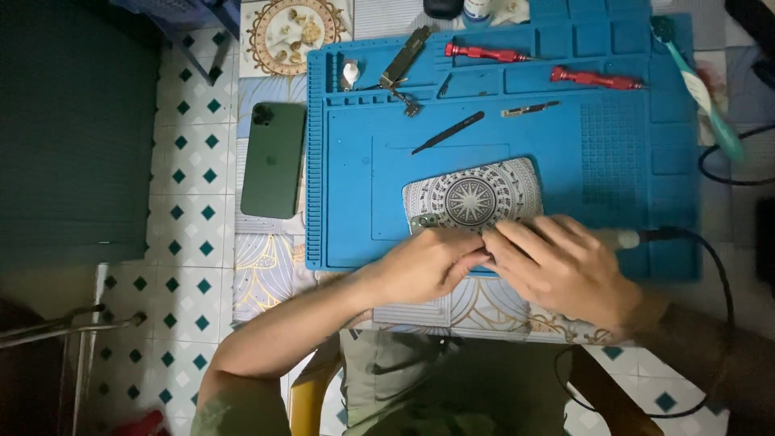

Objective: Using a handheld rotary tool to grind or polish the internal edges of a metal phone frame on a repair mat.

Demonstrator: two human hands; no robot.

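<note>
Both hands meet at the near edge of the blue repair mat (pixel 355 210), which covers most of the desk. The left hand (pixel 428 265) pinches its fingers together on the near edge of a phone with a patterned back (pixel 472 194), lying flat at the mat's near middle. The right hand (pixel 565 262) is closed around a corded tool (pixel 638 237), touching the left fingertips. Black tweezers (pixel 449 132) lie just beyond the phone. A green phone (pixel 274 159) rests off the mat's left edge.

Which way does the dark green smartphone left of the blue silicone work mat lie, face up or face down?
Face down: the dark green smartphone shows its plain back and camera cluster at the upper corner, lying flat on the patterned tabletop, apart from both hands.
</note>
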